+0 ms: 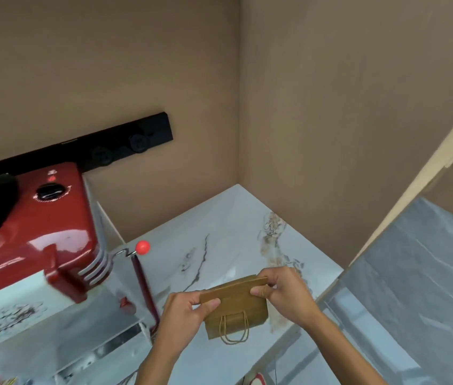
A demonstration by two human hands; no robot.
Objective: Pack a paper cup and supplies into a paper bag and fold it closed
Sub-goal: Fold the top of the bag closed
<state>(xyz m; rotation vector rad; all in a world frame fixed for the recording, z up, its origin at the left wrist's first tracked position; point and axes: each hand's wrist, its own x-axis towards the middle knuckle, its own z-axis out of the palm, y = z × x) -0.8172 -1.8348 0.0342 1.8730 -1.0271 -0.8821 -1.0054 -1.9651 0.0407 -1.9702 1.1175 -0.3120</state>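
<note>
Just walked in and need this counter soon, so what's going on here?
A person is working a small brown paper bag over the white marble counter. The left hand and right hand each pinch an end of the bag's top edge, which looks folded over, with the twine handles hanging down the front. What is inside cannot be seen. A red machine stands at the left.

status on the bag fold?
Left hand and right hand both pinching the folded top of the paper bag. Bag upright on marble counter, handles hanging in front. Nothing in the way.
</note>
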